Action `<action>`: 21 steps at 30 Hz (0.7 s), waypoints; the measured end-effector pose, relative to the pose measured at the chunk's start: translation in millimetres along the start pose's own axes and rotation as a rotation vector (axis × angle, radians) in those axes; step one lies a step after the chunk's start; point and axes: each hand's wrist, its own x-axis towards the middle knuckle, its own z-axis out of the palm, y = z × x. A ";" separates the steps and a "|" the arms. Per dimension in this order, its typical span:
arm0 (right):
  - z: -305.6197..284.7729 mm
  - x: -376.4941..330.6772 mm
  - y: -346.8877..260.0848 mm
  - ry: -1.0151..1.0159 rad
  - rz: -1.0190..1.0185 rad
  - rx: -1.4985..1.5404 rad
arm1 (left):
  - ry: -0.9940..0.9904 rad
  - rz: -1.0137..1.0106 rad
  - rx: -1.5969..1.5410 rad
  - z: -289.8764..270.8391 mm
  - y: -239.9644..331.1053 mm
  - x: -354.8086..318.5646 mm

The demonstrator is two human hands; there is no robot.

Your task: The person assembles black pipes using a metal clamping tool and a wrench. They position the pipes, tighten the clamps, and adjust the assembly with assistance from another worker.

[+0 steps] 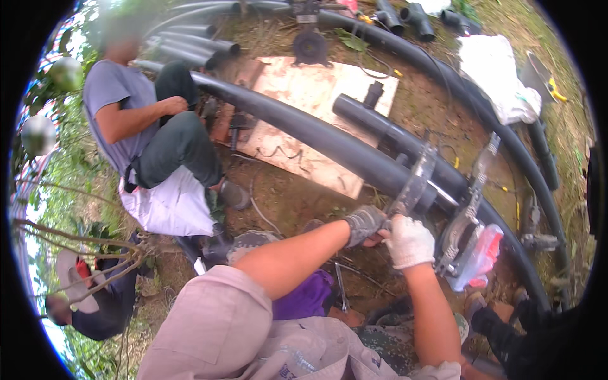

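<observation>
My left hand (pixel 366 225), in a grey glove, and my right hand (pixel 410 243), in a white knitted glove, meet at the near end of a metal pipe clamp (pixel 416 182). Both have their fingers closed; what lies between them is hidden. The clamp sits around a thick black plastic pipe (pixel 304 130) near its right end. A second metal clamp (pixel 467 209) stands to the right, apart from my hands. Beyond the thick pipe lies a shorter black pipe (pixel 405 140) with a branch fitting (pixel 373 95).
A seated person (pixel 136 107) is at left, another person (pixel 95 297) lower left. A stained board (pixel 304 82) lies under the pipes. A long curved pipe (pixel 468 95) bounds the right. Also around are a white sack (pixel 497 76), a clear-and-red plastic bag (pixel 479 256) and purple cloth (pixel 307 297).
</observation>
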 end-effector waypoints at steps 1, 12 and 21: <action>2.4 -0.4 3.3 0.000 0.053 -0.049 | -0.010 0.011 0.018 6.8 4.9 -1.1; 2.6 -3.6 9.9 -0.157 0.058 -0.007 | 0.018 0.122 0.351 -0.4 -6.4 16.0; 6.9 -0.5 1.4 -0.076 -0.009 0.031 | -0.007 0.328 0.405 -19.0 -24.0 32.6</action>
